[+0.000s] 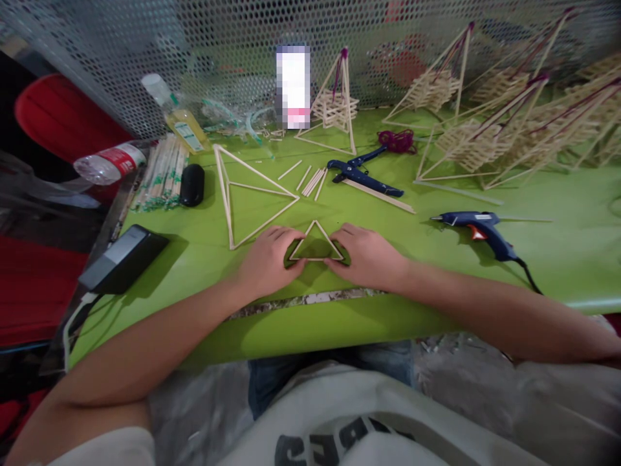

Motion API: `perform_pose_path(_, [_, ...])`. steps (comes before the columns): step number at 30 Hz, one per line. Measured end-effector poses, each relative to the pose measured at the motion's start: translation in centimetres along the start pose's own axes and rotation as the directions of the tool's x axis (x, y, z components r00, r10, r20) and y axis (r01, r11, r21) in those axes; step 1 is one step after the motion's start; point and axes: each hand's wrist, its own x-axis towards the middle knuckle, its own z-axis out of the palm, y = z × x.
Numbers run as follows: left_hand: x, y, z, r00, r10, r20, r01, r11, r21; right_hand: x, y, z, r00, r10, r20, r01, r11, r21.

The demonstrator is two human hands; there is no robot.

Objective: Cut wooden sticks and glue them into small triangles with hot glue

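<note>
Both hands meet at a small triangle of thin wooden sticks (315, 259) on the green table. My left hand (272, 259) has thumb and fingers closed around its left corner. Around the right corner, my right hand (366, 255) pinches in the same way. The triangle's top corner points away from me. Beyond my left hand lies a larger stick pyramid frame (262, 186). Short cut sticks (314, 182) lie past the triangle, beside a dark blue cutter (363, 175) with a longer stick strip (381, 196) by it.
A blue glue gun (478, 226) with a cord lies right. Several finished stick models (339, 107) stand along the perforated metal screen (218, 39). Purple string (396, 140) lies near the cutter. At left are wrapped stick bundles (160, 175), bottles (182, 126), a black case (193, 184) and a power bank (123, 259).
</note>
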Motion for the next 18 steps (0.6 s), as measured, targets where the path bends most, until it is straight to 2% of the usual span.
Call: perform_pose_path(18, [0.11,-0.10,0.02,0.999,-0.016,0.036,0.018,0.999,-0.032,-0.11,0.07,0.00,1.000,0.000,0.006,0.000,1.000,-0.019])
